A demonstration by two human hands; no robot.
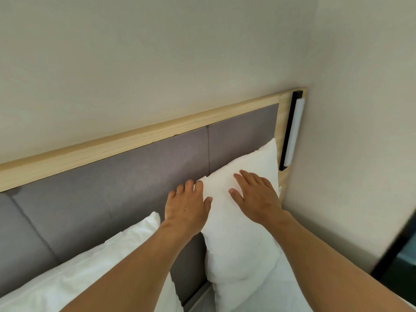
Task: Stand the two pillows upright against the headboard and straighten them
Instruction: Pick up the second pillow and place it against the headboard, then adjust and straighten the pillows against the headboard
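Observation:
Two white pillows lean upright against the grey padded headboard (112,194) with its pale wood frame. The right pillow (238,244) stands near the headboard's right end. My left hand (186,206) grips that pillow's upper left corner, fingers curled over its edge. My right hand (256,197) lies flat on its front face, fingers spread. The left pillow (85,271) stands lower left, partly hidden by my left forearm. A gap of bare headboard separates the two pillows.
A black-and-white bar lamp (291,131) is mounted on the headboard's right post. The cream wall turns a corner just right of the bed. A dark piece of furniture (398,257) sits at the right edge. White bedding shows below the right pillow.

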